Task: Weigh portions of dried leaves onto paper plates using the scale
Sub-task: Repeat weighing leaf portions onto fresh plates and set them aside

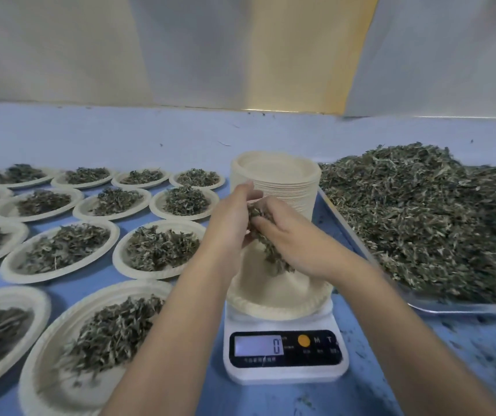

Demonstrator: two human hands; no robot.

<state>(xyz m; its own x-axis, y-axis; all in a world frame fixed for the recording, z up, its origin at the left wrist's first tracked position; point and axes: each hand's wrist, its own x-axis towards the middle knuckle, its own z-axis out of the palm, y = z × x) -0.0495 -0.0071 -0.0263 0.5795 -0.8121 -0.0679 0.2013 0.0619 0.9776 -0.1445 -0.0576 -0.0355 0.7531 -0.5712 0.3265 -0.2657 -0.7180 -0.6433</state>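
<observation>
Over the bare plate (273, 298) on the scale (285, 373), left hand (231, 217) and right hand (294, 235) clasp a leaf clump (273, 259) for dropping, heap (420, 217) at three o'clock.

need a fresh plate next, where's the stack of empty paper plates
Head view, right of centre: the stack of empty paper plates stands just behind the scale, with the big heap of dried leaves to its right.
</observation>
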